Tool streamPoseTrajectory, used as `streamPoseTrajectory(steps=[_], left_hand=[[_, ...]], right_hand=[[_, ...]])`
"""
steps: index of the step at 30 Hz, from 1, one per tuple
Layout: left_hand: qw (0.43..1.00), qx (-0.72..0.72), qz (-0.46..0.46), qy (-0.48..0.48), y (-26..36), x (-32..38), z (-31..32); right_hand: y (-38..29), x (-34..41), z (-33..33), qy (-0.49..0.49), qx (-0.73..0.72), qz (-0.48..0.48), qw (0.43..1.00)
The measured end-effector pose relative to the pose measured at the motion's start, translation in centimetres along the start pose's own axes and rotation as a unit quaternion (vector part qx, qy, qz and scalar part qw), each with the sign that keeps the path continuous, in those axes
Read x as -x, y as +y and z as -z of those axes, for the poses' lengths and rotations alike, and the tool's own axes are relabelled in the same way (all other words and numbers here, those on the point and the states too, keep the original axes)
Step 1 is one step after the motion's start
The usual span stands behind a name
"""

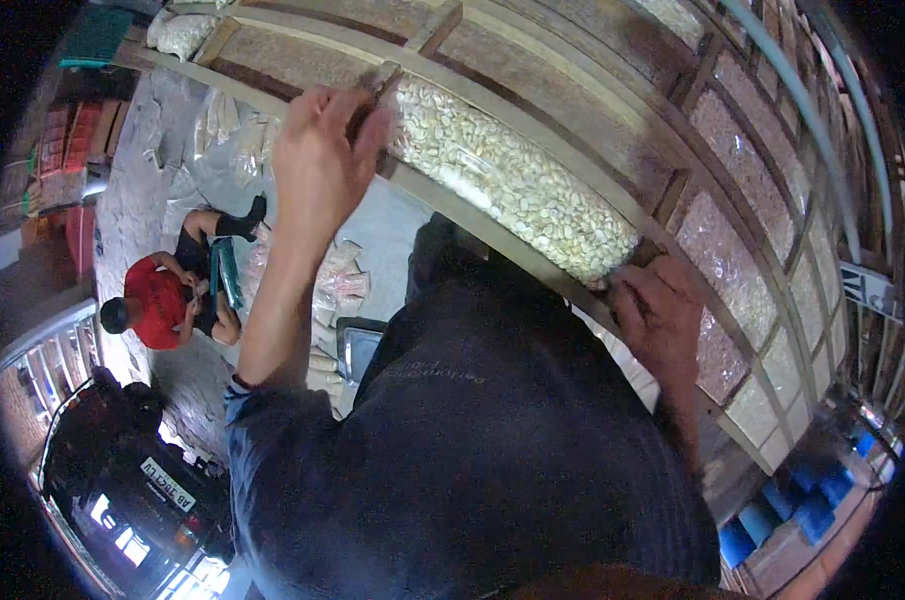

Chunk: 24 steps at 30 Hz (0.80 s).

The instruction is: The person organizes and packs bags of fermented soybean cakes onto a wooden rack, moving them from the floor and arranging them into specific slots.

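A clear plastic bag of pale, flat, seed-like pieces (505, 172) lies lengthwise in a compartment of a wooden rack (490, 238). My left hand (321, 150) is at the bag's left end, its fingers curled and slightly blurred there. At the opposite end, my right hand (658, 315) has its bent fingers closed on the bag's edge. Light glints off the plastic between my hands. Both fingertips are partly hidden by the knuckles and the shaded rack edge.
Neighbouring compartments hold more plastic bags (730, 262). A person in a red shirt (156, 300) sits on the left beside packed bags (340, 277) on the floor. A dark vehicle (137, 495) stands at lower left. Blue objects (790, 502) are at lower right.
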<state>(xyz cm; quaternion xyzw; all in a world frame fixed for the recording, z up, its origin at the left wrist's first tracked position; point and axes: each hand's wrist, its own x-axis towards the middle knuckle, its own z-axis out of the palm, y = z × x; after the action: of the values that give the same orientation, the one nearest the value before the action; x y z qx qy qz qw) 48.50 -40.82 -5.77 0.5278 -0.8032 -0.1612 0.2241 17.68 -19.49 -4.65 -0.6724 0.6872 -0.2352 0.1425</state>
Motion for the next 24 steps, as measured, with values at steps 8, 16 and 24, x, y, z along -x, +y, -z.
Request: streamPoseTrajectory(steps=[8,16,24], left_hand=[[0.937,-0.090,-0.310,-0.130,-0.3,-0.1,0.0],[0.914,-0.103,-0.350,-0.175,-1.4,-1.0,-0.4],[0.888,-0.096,-0.404,-0.198,-1.5,-1.6,-0.8]], right_hand=[[-7.0,-11.0,3.1,0.039,0.103,0.327,0.939],[-6.6,-13.2,-2.9,-0.162,0.018,0.341,0.926],[-4.7,-11.4,-2.9,-0.183,0.039,0.338,0.922]])
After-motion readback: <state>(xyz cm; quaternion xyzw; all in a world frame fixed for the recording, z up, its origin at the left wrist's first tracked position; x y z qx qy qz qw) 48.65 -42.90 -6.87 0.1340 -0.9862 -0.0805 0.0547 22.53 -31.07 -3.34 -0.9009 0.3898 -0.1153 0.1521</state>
